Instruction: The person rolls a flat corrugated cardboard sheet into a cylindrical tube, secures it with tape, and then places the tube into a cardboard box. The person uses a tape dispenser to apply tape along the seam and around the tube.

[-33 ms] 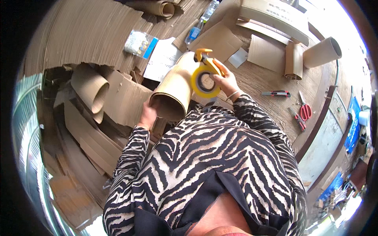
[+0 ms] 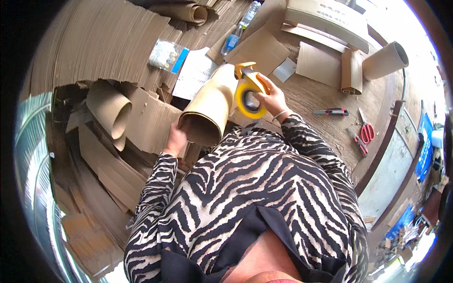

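A tan corrugated cardboard tube lies tilted in front of my chest, its dark open end toward me. Around the left rim of that end my left hand is closed, with some fingers hidden inside the tube. To the tube's right, my right hand grips a yellow tape dispenser fitted with a roll of yellow-edged tape. The dispenser's head is close to the far end of the tube; whether they touch I cannot tell.
A box cutter, red scissors and another red-handled tool lie on the wooden table at right. Another tube and a carton are farther back. Stacked cardboard, a rolled sheet and plastic bottles are left and behind.
The tape dispenser in my right hand has turned and shifted slightly right, so its roll shows more edge-on. My left hand and the tube have barely moved.
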Demonstrator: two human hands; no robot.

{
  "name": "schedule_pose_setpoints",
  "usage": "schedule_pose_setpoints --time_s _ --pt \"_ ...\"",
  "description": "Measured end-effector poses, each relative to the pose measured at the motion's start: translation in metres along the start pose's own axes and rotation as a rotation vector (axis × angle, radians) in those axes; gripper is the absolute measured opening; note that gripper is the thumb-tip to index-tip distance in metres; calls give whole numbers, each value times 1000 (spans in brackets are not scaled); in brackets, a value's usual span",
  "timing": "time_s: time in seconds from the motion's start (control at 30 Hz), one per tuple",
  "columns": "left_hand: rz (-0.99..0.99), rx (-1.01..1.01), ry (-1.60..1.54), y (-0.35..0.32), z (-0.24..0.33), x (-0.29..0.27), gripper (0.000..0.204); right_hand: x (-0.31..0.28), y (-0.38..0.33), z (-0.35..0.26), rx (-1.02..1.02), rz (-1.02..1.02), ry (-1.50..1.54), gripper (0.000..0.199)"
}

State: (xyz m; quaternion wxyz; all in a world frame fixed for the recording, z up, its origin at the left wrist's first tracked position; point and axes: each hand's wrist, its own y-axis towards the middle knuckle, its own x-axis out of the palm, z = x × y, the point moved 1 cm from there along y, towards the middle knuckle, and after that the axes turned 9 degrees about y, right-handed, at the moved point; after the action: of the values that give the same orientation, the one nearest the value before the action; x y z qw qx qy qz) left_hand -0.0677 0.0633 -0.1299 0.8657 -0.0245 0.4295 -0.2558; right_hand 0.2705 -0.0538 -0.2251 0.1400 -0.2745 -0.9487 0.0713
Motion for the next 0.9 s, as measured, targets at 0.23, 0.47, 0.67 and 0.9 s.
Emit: schedule_pose_setpoints --time_s 0.23,0.47,0.67,0.9 --pt "-2 123 41 51 -26 3 39 2 5 -15 -5 110 654 69" --pt "-127 -68 123 136 54 -56 38 -59 -10 51 -71 250 83 70" --pt "-336 3 141 166 153 -77 36 -183 -104 97 -58 623 340 72" --pt "-548 287 598 201 256 -70 26 -239 -197 119 14 921 307 71"
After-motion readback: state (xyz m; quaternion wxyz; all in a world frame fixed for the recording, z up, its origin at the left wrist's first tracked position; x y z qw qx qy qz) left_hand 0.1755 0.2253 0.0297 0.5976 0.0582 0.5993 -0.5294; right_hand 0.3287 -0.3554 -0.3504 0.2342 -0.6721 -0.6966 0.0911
